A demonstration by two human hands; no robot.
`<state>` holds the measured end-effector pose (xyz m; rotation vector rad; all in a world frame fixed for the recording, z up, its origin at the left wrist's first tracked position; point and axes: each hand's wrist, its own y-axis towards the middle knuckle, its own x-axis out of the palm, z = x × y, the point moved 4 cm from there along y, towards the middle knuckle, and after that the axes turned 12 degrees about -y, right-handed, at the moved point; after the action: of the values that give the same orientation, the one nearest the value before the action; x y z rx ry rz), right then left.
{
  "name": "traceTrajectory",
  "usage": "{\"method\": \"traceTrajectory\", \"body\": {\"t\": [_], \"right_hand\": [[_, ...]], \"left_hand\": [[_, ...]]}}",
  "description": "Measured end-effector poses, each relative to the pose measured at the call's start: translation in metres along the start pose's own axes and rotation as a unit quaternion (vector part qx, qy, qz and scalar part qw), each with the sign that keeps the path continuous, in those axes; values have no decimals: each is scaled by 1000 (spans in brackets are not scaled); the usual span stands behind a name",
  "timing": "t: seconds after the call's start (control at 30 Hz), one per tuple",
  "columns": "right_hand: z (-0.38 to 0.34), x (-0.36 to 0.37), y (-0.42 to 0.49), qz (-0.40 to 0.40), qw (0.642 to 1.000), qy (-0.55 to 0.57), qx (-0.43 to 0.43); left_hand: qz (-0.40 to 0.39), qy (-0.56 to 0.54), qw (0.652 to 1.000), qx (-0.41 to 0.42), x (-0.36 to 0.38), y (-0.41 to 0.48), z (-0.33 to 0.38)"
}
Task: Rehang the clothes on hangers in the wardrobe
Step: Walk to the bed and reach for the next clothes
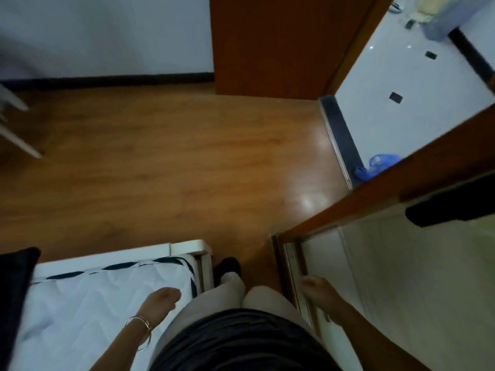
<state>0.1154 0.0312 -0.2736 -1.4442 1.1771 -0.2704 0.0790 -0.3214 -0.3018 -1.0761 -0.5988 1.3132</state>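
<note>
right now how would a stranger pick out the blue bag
Find the white tiled floor right of the wooden floor. At the near end of the dark threshold strip lies the crumpled blue plastic bag. It is bright blue; its neighbours are small black tile insets.

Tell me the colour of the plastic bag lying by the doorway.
The bag is blue, shown in the head view.
</note>
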Motion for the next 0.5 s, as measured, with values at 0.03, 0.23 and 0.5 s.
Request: {"method": "traceTrajectory", "body": {"t": [0.03,0.23,0.5], "right_hand": [[-16,-9,7,4,1000,2,-1],[-97,-48,52,15,999,-30,-23],[-185,-104,133,-14,992,-121,-34]], "left_hand": [[6,-16,1000,3,-5,6,8],[40,-117,992,6,-24,35,53],[39,-202,974,-91,-26,84,85]]}}
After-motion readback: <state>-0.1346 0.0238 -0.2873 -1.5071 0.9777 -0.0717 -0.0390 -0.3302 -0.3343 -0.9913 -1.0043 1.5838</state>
